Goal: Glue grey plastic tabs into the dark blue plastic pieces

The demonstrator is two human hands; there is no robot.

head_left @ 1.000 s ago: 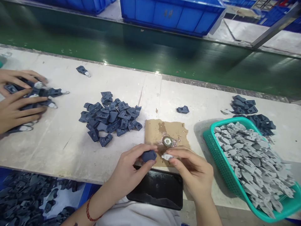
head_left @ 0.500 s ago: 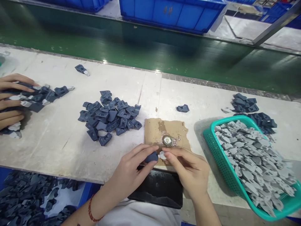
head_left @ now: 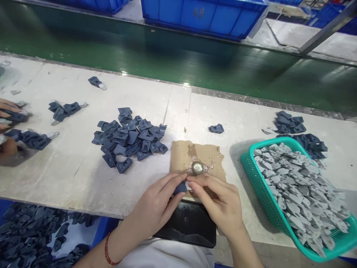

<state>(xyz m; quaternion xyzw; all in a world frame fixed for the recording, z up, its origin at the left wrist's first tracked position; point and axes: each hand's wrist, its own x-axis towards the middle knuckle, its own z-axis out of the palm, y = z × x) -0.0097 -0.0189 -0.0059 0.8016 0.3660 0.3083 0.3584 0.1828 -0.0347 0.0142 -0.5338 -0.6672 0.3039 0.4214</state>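
Between the thumb and fingers of my left hand [head_left: 160, 203] is a dark blue plastic part [head_left: 180, 188], partly covered by the fingers. My right hand [head_left: 219, 199] pinches a small light grey plastic piece [head_left: 189, 185] against the blue part's right end; whether it sits inside is hidden by my fingertips. Both hands are over the near edge of a brown cardboard piece [head_left: 178, 156]. A small round container of shiny liquid or paste [head_left: 198, 167] stands on the cardboard just beyond my fingers. Below my hands lies a black tray [head_left: 192, 227].
A heap of blue parts [head_left: 131, 137] lies left of the cardboard, and a single blue part [head_left: 216, 128] beyond it. A green basket [head_left: 248, 163] of grey pieces stands right. At far left, a co-worker's hands [head_left: 8, 147] handle joined parts. A green conveyor belt [head_left: 167, 56] runs behind.
My right hand has moved left, bringing the grey piece up against the blue part. The co-worker's hands have drawn left with several joined parts, leaving a few behind.
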